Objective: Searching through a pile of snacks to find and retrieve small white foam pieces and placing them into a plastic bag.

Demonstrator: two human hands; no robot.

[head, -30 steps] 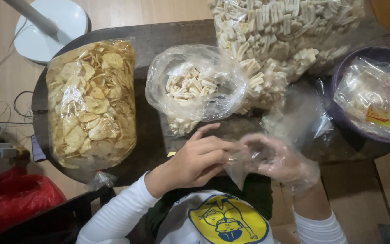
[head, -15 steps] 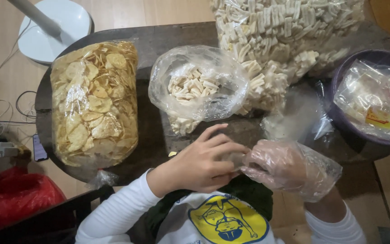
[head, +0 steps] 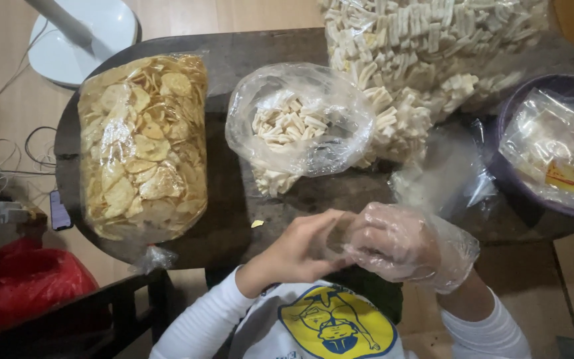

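Leftmost on the dark round wooden table (head: 234,219) lies a long clear plastic bag of golden round chips (head: 142,146), then a small open clear bag of pale stick-shaped crackers (head: 298,126), a huge clear sack of the same pale sticks (head: 426,60), and a purple bowl (head: 519,119) holding a sealed clear packet with a yellow-red label (head: 553,149). Below, at the table's near edge, the bare left hand (head: 297,252) pinches its fingertips on the thin clear plastic glove (head: 456,249) covering the right hand (head: 396,242), whose fingers curl loosely, holding nothing.

A dark round table (head: 234,199) bears a chip bag (head: 142,146), snack-stick bags (head: 297,126), and a purple bowl (head: 509,179).
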